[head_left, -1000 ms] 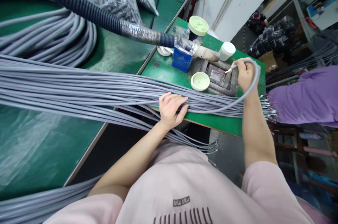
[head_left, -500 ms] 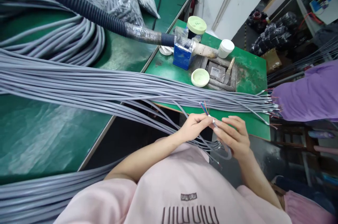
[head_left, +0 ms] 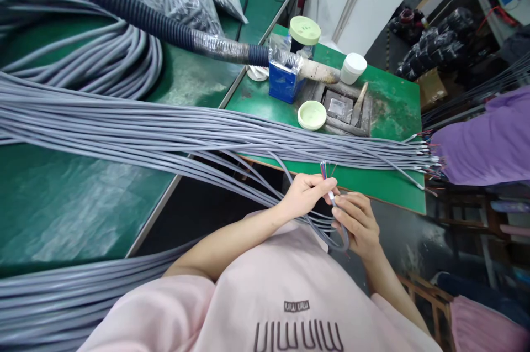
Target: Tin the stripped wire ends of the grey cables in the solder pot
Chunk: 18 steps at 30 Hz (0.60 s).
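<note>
My left hand (head_left: 308, 193) pinches the end of a grey cable, where thin coloured wires (head_left: 324, 171) fan out above the thumb. A white band (head_left: 330, 195) wraps the cable just below those wires. Curled round the same grey cable (head_left: 343, 236) lower down is my right hand (head_left: 356, 222), its fingers closed on the jacket. From there the cable bends in a loop in front of my shirt. Just beyond my hands, a thick bundle of grey cables (head_left: 199, 125) lies across the tables, its stripped ends at the right.
On the green table stand a solder pot (head_left: 340, 106), an open pale green tub lid (head_left: 312, 115), a white jar (head_left: 353, 68) and a blue box (head_left: 282, 84) under a black hose (head_left: 136, 6). A purple sleeve (head_left: 484, 145) lies beyond the cable ends. Coiled cables (head_left: 136, 59) rest at left.
The cable end in my hands has turned more upright, with its wires pointing up. My right hand has moved slightly left and down along the cable.
</note>
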Tool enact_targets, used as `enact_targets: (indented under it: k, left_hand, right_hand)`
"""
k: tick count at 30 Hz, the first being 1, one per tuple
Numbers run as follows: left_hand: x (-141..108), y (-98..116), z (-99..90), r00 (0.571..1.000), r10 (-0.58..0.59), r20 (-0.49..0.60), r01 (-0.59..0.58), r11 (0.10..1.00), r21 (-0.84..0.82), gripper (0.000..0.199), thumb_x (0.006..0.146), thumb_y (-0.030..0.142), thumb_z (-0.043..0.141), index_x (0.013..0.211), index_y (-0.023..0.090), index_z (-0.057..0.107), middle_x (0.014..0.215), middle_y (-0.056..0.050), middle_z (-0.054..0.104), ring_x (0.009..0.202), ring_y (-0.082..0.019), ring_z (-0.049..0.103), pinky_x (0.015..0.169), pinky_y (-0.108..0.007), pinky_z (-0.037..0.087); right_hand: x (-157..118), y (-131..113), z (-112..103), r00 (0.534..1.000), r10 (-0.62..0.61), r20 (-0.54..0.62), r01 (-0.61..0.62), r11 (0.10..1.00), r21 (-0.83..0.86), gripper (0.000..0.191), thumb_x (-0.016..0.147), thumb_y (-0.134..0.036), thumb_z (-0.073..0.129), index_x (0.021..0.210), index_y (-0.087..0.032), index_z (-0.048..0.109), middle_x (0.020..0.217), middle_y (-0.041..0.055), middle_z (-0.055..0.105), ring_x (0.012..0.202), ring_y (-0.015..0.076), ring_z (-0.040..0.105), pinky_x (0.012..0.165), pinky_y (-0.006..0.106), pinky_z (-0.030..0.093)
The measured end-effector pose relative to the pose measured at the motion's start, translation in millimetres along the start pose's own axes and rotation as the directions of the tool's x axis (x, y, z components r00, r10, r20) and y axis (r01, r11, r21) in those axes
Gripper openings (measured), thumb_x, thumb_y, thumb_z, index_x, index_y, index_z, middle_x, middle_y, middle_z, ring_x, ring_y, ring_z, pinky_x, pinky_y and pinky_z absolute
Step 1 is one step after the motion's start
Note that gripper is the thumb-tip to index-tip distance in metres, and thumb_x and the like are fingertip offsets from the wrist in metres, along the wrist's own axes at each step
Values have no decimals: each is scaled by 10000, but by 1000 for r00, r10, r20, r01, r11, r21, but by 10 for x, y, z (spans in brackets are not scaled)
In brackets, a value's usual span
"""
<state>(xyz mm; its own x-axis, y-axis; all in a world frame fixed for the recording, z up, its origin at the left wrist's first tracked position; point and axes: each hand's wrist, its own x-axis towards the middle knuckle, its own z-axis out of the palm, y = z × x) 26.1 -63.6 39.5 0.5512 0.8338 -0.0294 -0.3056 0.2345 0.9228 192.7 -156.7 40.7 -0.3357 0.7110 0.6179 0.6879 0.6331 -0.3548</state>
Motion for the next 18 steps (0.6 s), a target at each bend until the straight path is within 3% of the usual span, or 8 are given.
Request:
enact_targets:
  k: [4, 7, 9, 11, 12, 15, 18]
  left_hand:
    - [2, 3, -10, 1000, -7, -6, 7, 1000, 27, 429, 847, 479, 623, 576, 158, 711, 627, -47, 704, 613, -132, 611, 643, -252, 464]
    - [2, -17, -9, 1000, 7, -6, -7, 998, 65, 459, 859, 472, 607, 523, 167, 679, 673, -56, 723, 672, -145, 632, 686, -261, 464]
    - [-1, -34, 3, 999, 35, 1, -35, 992, 120, 474, 869, 454, 599, 491, 174, 651, 705, -56, 734, 704, -147, 635, 727, -267, 458]
    - [-5, -49, 18, 998, 60, 33, -65, 982, 177, 476, 882, 440, 587, 489, 175, 638, 693, -52, 728, 701, -144, 625, 753, -273, 449]
    - [-6, -52, 22, 997, 65, 53, -74, 977, 200, 483, 887, 439, 579, 486, 174, 628, 670, -49, 716, 692, -142, 616, 753, -275, 445]
    - [-9, -40, 10, 996, 29, 79, -47, 969, 241, 467, 879, 448, 586, 510, 163, 624, 604, -36, 655, 642, -128, 569, 683, -263, 428]
    - [-13, 4, -28, 999, -30, 25, 24, 978, 207, 350, 803, 445, 681, 615, 151, 658, 579, -2, 595, 563, -93, 489, 574, -233, 377]
  right_hand:
    - [-20, -8, 9, 1000, 14, -7, -13, 999, 37, 499, 826, -111, 627, 1298, -267, 585, 1153, 98, 711, 1102, 262, 609, 916, 511, 511]
    - [-9, -46, -8, 980, 193, -53, -186, 975, 126, 451, 838, -73, 572, 1241, -271, 618, 1105, 83, 718, 1016, 238, 644, 862, 452, 528]
    - [22, -81, -20, 904, 428, 8, -420, 882, 211, 288, 868, -111, 555, 1093, -240, 679, 934, 58, 732, 836, 190, 666, 742, 356, 532]
    - [66, -110, -16, 779, 605, 162, -624, 725, 293, 147, 893, -193, 557, 874, -208, 702, 690, 9, 687, 603, 131, 612, 588, 272, 480]
    - [88, -121, -7, 723, 650, 236, -689, 646, 329, 179, 899, -236, 560, 782, -198, 690, 586, -14, 641, 508, 107, 560, 525, 249, 440]
    - [133, -135, 40, 619, 713, 330, -770, 469, 432, 281, 897, -327, 574, 672, -181, 661, 430, -49, 530, 372, 71, 435, 429, 221, 344]
    - [133, -136, 74, 568, 745, 348, -781, 356, 513, 315, 904, -377, 563, 684, -175, 663, 409, -52, 504, 348, 62, 389, 400, 213, 286]
